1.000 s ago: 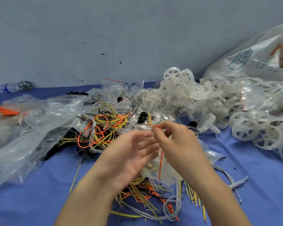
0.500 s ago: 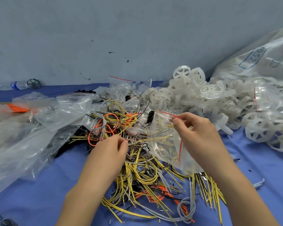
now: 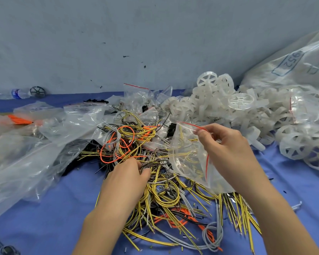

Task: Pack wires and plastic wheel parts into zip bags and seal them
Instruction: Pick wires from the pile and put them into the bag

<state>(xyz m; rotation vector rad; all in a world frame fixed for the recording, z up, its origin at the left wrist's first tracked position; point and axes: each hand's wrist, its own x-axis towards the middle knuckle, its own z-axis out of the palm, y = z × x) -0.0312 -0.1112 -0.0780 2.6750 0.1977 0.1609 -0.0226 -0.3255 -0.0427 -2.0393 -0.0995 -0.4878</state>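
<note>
My right hand (image 3: 226, 150) pinches the red-striped mouth of a clear zip bag (image 3: 188, 159), which hangs open above the table with yellow wires and a white wheel part showing inside. My left hand (image 3: 127, 177) reaches down into the tangled pile of yellow, orange, grey and black wires (image 3: 155, 181), its fingers curled into the strands. Whether they grip a wire is hidden. A heap of white plastic wheel parts (image 3: 228, 107) lies behind and to the right.
Crumpled clear plastic bags (image 3: 44, 144) cover the left of the blue table (image 3: 53, 218). Small zip bags (image 3: 136, 94) stand at the back. A large white sack (image 3: 293, 67) leans at the right. A bottle (image 3: 17, 93) lies by the wall.
My left hand has let go of the bag and dropped into the wire pile. My right hand keeps the bag lifted, its mouth now open.
</note>
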